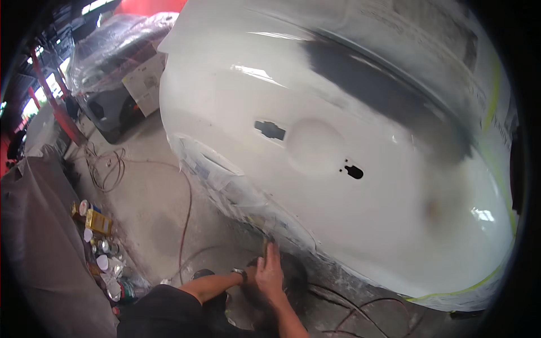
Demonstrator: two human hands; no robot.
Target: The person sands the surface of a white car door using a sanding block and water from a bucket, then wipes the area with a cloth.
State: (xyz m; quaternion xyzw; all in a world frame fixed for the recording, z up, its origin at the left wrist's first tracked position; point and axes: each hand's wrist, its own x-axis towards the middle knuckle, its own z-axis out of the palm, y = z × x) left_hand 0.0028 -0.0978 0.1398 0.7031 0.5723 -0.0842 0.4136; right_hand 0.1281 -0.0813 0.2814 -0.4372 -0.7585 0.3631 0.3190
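A large white car body panel curves across the middle and right, with a dark grey sprayed patch and two cut-out openings. My right hand is at the panel's lower masked edge, its fingers stretched upward and close together. A narrow yellowish-brown piece shows between its fingers and thumb; what it is I cannot make out. My left hand, with a dark watch at the wrist, lies beside and partly behind the right. Its fingers are hidden. Plastic masking film hangs crumpled along the panel's edge.
Cans and bottles stand on the floor at left beside a grey draped cover. Hoses run over the concrete floor, with more coils at lower right. A plastic-wrapped vehicle and a red post are farther back.
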